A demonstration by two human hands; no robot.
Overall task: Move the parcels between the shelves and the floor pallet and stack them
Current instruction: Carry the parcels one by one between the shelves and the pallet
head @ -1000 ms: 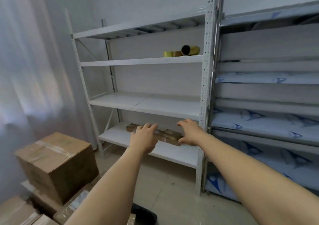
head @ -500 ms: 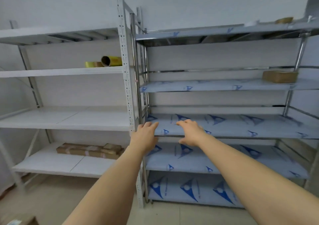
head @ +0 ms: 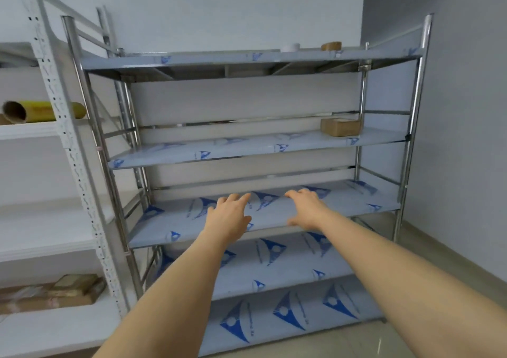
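A small brown parcel sits at the right end of the steel rack's second shelf. Flat brown parcels lie on the bottom board of the white rack at the lower left. Both my arms reach forward in front of the steel rack's third shelf. My left hand and my right hand are held out side by side with relaxed fingers, holding nothing. No floor pallet shows in this view.
Tape rolls rest on the steel rack's top shelf. A yellow film roll lies on the white rack at left. A grey wall closes the right side, with tiled floor beside the rack.
The view has swung to the right, from the white rack and the floor boxes to the steel rack. Both hands stay stretched out and hold nothing.
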